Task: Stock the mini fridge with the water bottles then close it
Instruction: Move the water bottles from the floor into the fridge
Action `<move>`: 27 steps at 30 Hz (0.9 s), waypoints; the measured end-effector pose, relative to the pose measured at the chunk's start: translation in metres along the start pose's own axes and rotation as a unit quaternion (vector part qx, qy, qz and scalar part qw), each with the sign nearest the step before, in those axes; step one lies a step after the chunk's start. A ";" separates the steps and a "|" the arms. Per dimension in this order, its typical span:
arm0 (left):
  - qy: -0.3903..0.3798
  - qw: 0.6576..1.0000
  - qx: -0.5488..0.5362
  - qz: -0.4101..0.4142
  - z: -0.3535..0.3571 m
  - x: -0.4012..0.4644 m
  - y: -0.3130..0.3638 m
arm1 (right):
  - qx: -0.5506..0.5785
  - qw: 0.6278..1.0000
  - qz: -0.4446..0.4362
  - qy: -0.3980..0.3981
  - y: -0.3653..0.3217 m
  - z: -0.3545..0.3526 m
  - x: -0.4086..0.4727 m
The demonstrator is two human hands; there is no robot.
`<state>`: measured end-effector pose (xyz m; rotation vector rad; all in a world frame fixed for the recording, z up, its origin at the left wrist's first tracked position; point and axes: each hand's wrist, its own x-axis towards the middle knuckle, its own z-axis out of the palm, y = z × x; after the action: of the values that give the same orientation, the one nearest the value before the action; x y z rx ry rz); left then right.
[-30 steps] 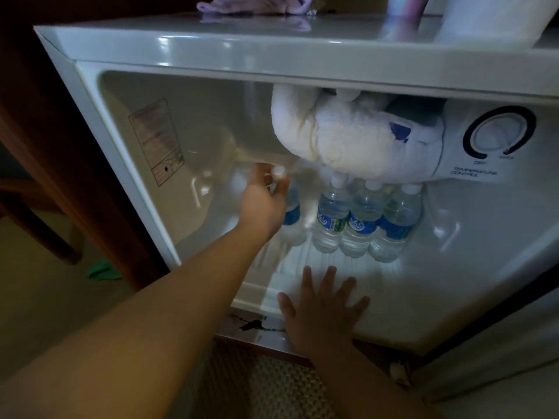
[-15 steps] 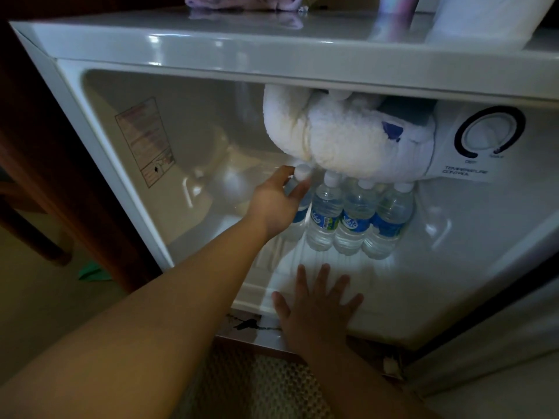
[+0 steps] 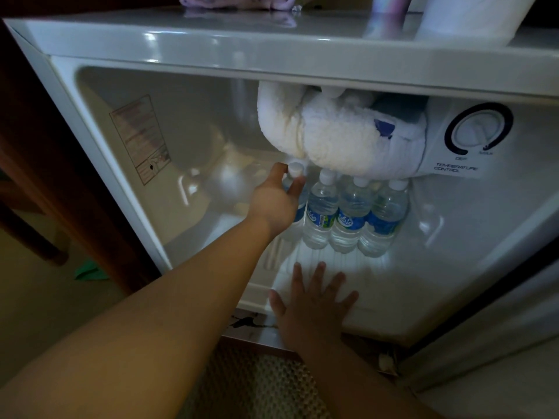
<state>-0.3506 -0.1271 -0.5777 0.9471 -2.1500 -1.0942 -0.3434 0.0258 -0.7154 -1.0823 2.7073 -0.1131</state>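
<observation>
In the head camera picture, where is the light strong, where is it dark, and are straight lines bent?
Head view: brightest on the fridge floor under the water bottles; glare streaks on the fridge top; the room at left and both forearms are dim; the wide lens bows the fridge's straight edges; the left hand on a bottle looks slightly soft.

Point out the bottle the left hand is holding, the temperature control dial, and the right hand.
held bottle (image 3: 295, 169): head view, on its white cap.
temperature control dial (image 3: 478, 128): head view, on the knob's centre.
right hand (image 3: 314, 309): head view, on its back.
</observation>
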 end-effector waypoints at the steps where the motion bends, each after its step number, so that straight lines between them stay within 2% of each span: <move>1: -0.004 1.000 0.001 -0.003 -0.001 0.000 0.000 | -0.001 1.000 0.001 0.000 0.000 -0.001 0.000; 6: -0.023 1.000 0.013 -0.006 -0.005 -0.004 -0.004 | -0.004 1.000 0.001 0.000 0.000 -0.001 -0.001; 14: -0.006 1.000 0.026 0.007 -0.009 -0.015 -0.015 | -0.005 1.000 0.003 0.000 -0.001 0.002 0.000; 20: 0.018 1.000 -0.004 -0.007 -0.010 -0.015 -0.013 | 0.001 1.000 -0.001 -0.014 0.001 -0.003 -0.001; 27: 0.000 1.000 -0.022 -0.002 -0.004 -0.005 -0.002 | -0.008 1.000 -0.002 -0.008 0.001 -0.001 0.000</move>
<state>-0.3438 -0.1266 -0.5781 0.9327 -2.1167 -1.1388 -0.3446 0.0267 -0.7150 -1.0887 2.6970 -0.0824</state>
